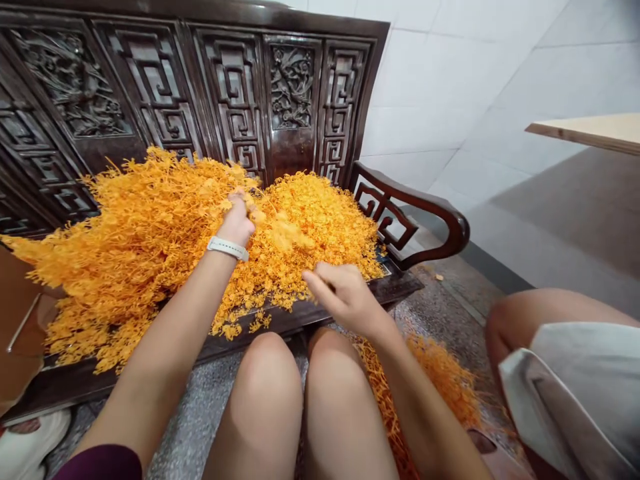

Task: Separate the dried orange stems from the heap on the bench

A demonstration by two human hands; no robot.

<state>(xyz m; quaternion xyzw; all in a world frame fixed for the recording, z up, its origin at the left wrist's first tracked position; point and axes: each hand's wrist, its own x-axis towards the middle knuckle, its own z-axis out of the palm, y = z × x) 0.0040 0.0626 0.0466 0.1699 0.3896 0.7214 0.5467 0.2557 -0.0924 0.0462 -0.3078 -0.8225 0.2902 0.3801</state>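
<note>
Two heaps of orange artificial-looking flower pieces lie on a dark wooden bench. The left heap [145, 227] is taller and made of long, stemmed sprigs. The right heap [325, 213] is lower and made of small, loose blossoms. My left hand [239, 212], with a white band at the wrist, is closed on an orange flower sprig between the heaps. Blurred orange blossoms [287, 233] hang over the right heap, just beside that hand. In front of the right heap, my right hand [345, 293] is curled closed, thumb over the fingers; what it holds, if anything, is hidden.
The bench has a carved back [295, 87] and a curved armrest [440, 220]. Orange stems [440, 373] are piled on the floor by my right leg. Another person's knee [530, 320] is at right, below a board edge [590, 137]. A brown box [20, 320] stands at left.
</note>
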